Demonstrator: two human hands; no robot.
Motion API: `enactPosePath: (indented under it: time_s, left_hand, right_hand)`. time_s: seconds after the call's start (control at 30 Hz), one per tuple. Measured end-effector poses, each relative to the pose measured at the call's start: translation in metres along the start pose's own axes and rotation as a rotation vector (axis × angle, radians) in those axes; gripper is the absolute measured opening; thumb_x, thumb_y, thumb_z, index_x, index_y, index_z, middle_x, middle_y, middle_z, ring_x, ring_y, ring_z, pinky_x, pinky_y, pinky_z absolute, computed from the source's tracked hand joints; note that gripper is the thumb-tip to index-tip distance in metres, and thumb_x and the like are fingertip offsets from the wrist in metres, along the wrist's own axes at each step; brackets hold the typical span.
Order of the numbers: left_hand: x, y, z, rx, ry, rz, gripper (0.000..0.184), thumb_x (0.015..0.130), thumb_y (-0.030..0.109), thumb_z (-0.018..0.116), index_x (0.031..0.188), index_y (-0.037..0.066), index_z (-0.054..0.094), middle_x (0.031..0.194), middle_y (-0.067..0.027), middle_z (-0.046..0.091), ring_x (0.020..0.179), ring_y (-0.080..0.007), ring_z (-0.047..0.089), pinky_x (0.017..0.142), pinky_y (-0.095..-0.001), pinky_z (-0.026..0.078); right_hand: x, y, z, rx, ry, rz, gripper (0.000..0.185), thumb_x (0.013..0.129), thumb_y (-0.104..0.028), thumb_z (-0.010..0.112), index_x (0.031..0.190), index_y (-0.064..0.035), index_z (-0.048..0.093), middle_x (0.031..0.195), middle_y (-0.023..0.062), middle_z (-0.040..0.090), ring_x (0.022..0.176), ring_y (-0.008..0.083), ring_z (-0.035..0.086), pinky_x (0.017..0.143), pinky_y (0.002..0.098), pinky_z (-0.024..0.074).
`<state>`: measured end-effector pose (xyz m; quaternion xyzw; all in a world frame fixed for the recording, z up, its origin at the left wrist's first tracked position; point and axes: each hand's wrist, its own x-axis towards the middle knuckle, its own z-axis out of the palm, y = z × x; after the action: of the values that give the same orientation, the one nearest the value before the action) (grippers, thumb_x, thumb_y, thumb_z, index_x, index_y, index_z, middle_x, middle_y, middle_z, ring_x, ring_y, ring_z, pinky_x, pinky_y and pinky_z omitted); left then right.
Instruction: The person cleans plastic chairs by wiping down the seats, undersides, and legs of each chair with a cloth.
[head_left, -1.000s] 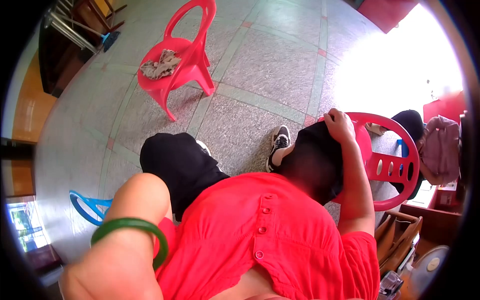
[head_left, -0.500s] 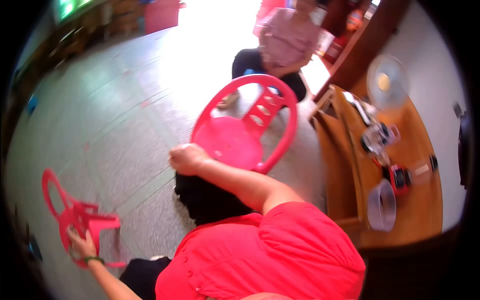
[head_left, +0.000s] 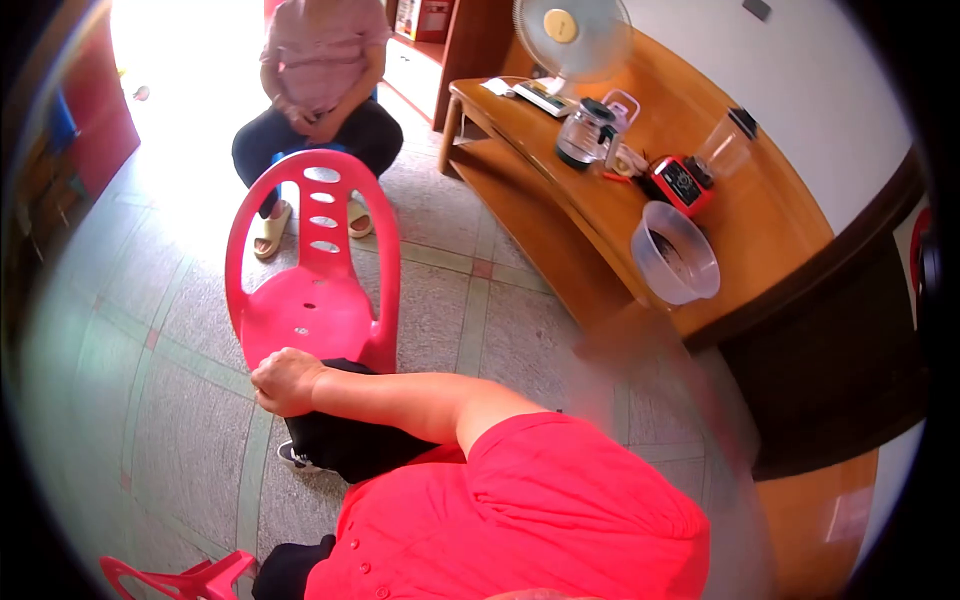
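Note:
My right hand point(head_left: 288, 381) is closed in a fist over my dark-trousered knee point(head_left: 350, 445), in front of a pink-red plastic chair point(head_left: 315, 312). In this view the fist overlaps the chair's front seat edge; whether it touches is unclear. What the fingers hold, if anything, is hidden. The chair has a rounded frame and a slotted back. A second red plastic chair point(head_left: 190, 578) is cut off at the bottom left. My left hand is out of view.
A seated person point(head_left: 325, 75) is behind the chair. The wooden table point(head_left: 760, 240) at right bears a fan point(head_left: 570, 35), a glass jug point(head_left: 585, 132), a red device point(head_left: 680, 183) and a translucent bowl point(head_left: 675, 253). A blurred, skin-coloured shape point(head_left: 632, 338) appears by the table's edge.
The view has swung right, so the table and the near chair sit further left. My left hand, earlier on the second chair's seat, has left the view. My right fist stays closed.

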<state>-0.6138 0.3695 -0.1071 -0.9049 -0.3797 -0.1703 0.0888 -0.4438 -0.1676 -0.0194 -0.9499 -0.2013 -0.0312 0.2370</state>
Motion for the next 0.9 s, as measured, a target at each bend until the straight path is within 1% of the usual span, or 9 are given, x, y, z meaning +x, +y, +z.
enactPosePath:
  time_s: [0.07,0.17,0.33,0.4,0.47,0.6,0.77,0.87,0.9]
  left_hand:
    - [0.010,0.019,0.032,-0.076,-0.095,-0.138,0.047,0.077,0.042,0.055,0.069,-0.003,0.063,0.070,-0.0265,0.064,0.069,-0.0426,0.063,0.065,-0.0529,0.049]
    - [0.026,0.046,0.083,-0.301,-0.051,-0.067,0.047,0.076,0.044,0.055,0.073,-0.002,0.066,0.072,-0.0263,0.064,0.069,-0.0422,0.064,0.067,-0.0526,0.051]
    - [0.032,0.126,0.078,-0.622,-0.274,0.149,0.040,0.082,0.030,0.061,0.089,-0.009,0.063,0.084,-0.0289,0.064,0.081,-0.0422,0.062,0.072,-0.0493,0.048]
    - [0.010,0.170,0.043,-0.623,-0.188,0.245,0.048,0.082,0.038,0.060,0.077,-0.009,0.063,0.069,-0.0277,0.062,0.066,-0.0436,0.061,0.059,-0.0518,0.044]
    - [0.005,0.201,0.039,-0.537,-0.257,0.228,0.054,0.077,0.045,0.065,0.071,-0.009,0.062,0.071,-0.0290,0.062,0.070,-0.0434,0.062,0.063,-0.0514,0.045]
    - [-0.024,0.259,0.007,-0.551,-0.336,0.305,0.056,0.074,0.041,0.071,0.097,-0.008,0.058,0.091,-0.0321,0.062,0.087,-0.0455,0.060,0.077,-0.0498,0.047]
    - [-0.058,0.283,-0.031,-0.746,-0.428,0.399,0.078,0.076,0.031,0.072,0.133,-0.005,0.032,0.130,-0.0305,0.043,0.121,-0.0421,0.045,0.101,-0.0433,0.038]
    - [-0.061,0.256,-0.039,-0.862,-0.527,0.470,0.070,0.079,0.026,0.070,0.133,-0.001,0.036,0.126,-0.0214,0.048,0.111,-0.0331,0.052,0.096,-0.0391,0.040]
    - [-0.064,0.243,-0.037,-0.888,-0.489,0.466,0.057,0.079,0.025,0.070,0.124,0.000,0.046,0.120,-0.0184,0.052,0.102,-0.0287,0.055,0.092,-0.0373,0.043]
  right_hand:
    - [-0.002,0.008,-0.003,0.030,0.026,0.011,0.025,0.076,-0.024,0.051,0.074,-0.0013,0.062,0.080,0.0168,0.064,0.081,0.0325,0.063,0.075,0.0418,0.0491]
    - [-0.002,0.012,-0.001,0.023,0.029,0.024,0.025,0.077,-0.024,0.051,0.074,-0.0015,0.063,0.080,0.0165,0.064,0.081,0.0323,0.063,0.075,0.0419,0.0491]
    - [-0.006,0.021,-0.004,0.030,0.004,0.016,0.026,0.077,-0.026,0.053,0.076,-0.0022,0.063,0.083,0.0171,0.065,0.083,0.0318,0.064,0.076,0.0415,0.0493]
    - [-0.006,0.027,-0.003,0.063,0.029,0.013,0.026,0.076,-0.026,0.054,0.077,-0.0020,0.064,0.083,0.0180,0.065,0.083,0.0325,0.064,0.075,0.0417,0.0500]
    - [-0.008,0.030,-0.010,0.060,0.025,0.021,0.027,0.075,-0.023,0.052,0.083,-0.0010,0.066,0.087,0.0190,0.066,0.085,0.0325,0.065,0.076,0.0421,0.0509]
    - [-0.005,0.037,-0.010,0.028,-0.025,0.035,0.029,0.079,-0.025,0.050,0.085,-0.0004,0.065,0.091,0.0187,0.066,0.087,0.0319,0.065,0.078,0.0432,0.0505]
    - [-0.009,0.034,-0.015,0.013,0.000,0.046,0.030,0.082,-0.028,0.049,0.084,-0.0023,0.064,0.090,0.0181,0.066,0.087,0.0322,0.064,0.079,0.0427,0.0496]
    - [-0.006,0.030,-0.016,-0.009,-0.040,0.062,0.029,0.081,-0.026,0.050,0.088,-0.0034,0.066,0.095,0.0180,0.066,0.091,0.0312,0.064,0.082,0.0415,0.0496]
    - [-0.005,0.030,-0.014,-0.012,-0.041,0.078,0.030,0.083,-0.028,0.048,0.088,-0.0039,0.065,0.094,0.0174,0.065,0.092,0.0318,0.063,0.083,0.0432,0.0485]
